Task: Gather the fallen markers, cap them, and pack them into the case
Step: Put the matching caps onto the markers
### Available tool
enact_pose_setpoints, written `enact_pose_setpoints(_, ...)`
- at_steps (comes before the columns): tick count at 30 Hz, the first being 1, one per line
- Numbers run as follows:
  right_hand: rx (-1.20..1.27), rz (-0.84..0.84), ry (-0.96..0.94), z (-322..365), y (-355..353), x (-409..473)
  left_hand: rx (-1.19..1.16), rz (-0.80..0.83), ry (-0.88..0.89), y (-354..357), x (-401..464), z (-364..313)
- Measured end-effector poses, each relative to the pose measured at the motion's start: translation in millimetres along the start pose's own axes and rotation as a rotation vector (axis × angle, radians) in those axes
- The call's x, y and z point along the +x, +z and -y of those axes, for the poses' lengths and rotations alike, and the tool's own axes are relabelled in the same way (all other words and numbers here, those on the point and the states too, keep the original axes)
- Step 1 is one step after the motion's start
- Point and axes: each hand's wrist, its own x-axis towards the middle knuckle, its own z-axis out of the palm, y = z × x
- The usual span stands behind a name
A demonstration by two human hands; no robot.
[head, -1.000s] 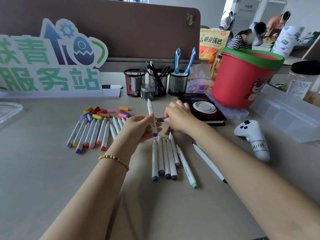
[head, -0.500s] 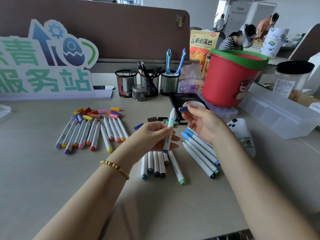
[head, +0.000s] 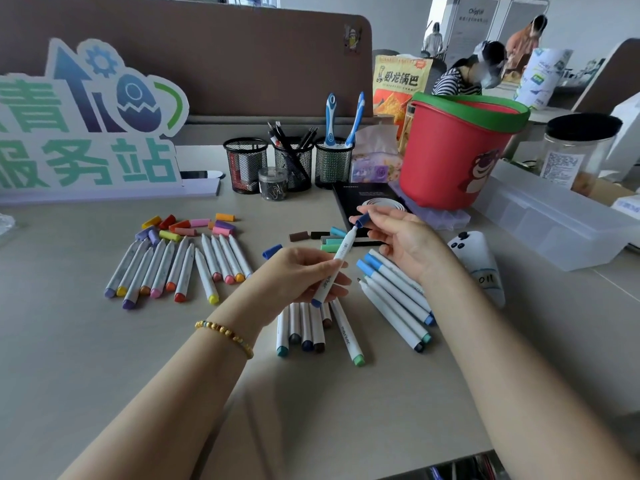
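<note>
Two hands, left hand (head: 304, 271) gripping marker (head: 334, 268), right hand (head: 398, 237) pinching blue cap (head: 362, 220)

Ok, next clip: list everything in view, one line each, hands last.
marker: one, white, blue end, held above table
cap: one, blue, at marker's tip
markers at left: about eleven, warm ends, in a row
loose caps: many, warm colours, behind that row
markers at centre: several, under the hands
markers at right: several, blue ends
mesh cups: three, black, at back
bucket: one, red
left hand: holds marker
right hand: pinches cap
</note>
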Motion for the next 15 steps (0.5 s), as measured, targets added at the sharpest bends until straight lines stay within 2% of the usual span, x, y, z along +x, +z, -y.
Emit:
enact_pose_setpoints(5,-0.225,0.058,-0.077,-2,4,0,-0.005,-0.018,-0.028,1,0,-1)
enact_pose_setpoints(12,-0.353,0.06,-0.156,-1,10,-3,0.113,-0.141,0.035,6,3,2)
enact_pose_setpoints(15,-0.383,0.047,-0.214,-3,14,-1,0.082,-0.186,0.053,11,4,2)
